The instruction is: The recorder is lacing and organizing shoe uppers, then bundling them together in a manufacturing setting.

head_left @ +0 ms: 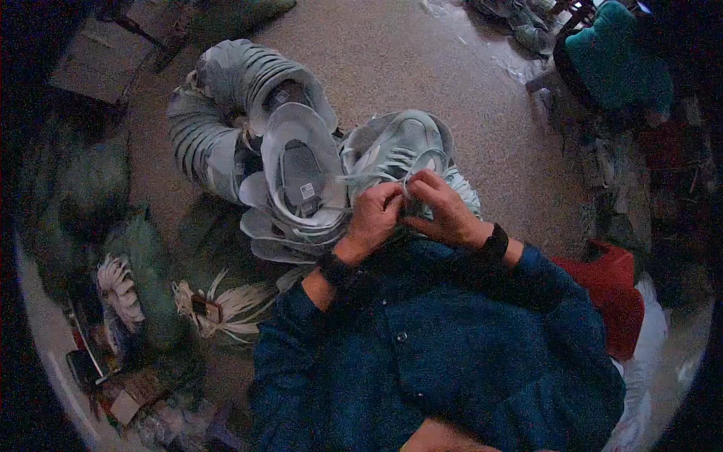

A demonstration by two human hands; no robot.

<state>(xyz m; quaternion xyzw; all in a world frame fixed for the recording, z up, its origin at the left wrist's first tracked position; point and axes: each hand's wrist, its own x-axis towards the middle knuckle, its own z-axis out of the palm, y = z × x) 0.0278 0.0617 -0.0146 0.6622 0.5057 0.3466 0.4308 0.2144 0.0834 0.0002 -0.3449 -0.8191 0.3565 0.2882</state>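
A pale grey-blue shoe upper (399, 147) lies in front of me, partly over my lap. Both hands work at its white lace (410, 181). My left hand (374, 218) pinches the lace near the upper's edge, fingers closed. Close beside it, my right hand (444, 207) grips the lace where it loops up, almost touching the other hand. Dark bands sit on both wrists and my sleeves are dark blue. To the left of the hands rests a stack of similar grey uppers (297, 188), the top one facing up with a small label inside.
A long curved row of nested uppers (218, 98) lies on the brown floor (422, 60) beyond the stack. Bundles of white laces (226, 305) and green bags (143, 256) sit at the left. Red cloth (610, 294) is at my right, a teal object (614, 64) far right.
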